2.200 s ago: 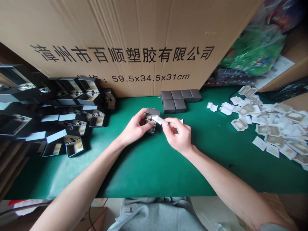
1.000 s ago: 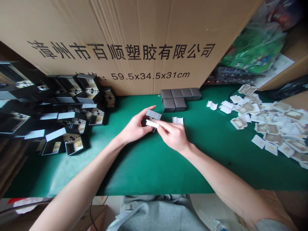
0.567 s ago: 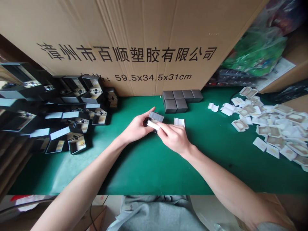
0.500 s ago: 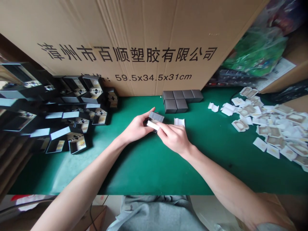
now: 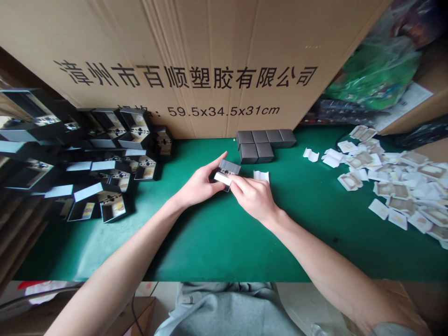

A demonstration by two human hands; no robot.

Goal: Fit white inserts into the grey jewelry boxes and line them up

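Note:
My left hand [image 5: 201, 185] is wrapped round the left side of a small dark hinged box [image 5: 229, 166], whose lid stands up. A white insert [image 5: 223, 178] sits at the box's opening, slightly tilted. The fingers of my right hand [image 5: 255, 196] are closed at the insert's right end, pinching or pressing it; their tips are partly hidden. Just behind the right hand, another white insert piece [image 5: 262, 176] lies on the green table [image 5: 210, 242].
Several closed dark boxes [image 5: 256, 152] stand together near the large carton [image 5: 196, 37]. Many open dark boxes [image 5: 112, 205] crowd the left side. White inserts [image 5: 399, 186] lie heaped at the right, with a single one [image 5: 311, 155] apart from them.
The white insert has gone from standing out over the box to lying lower at its opening. My right fingers have shifted slightly along it; the left hand keeps its hold.

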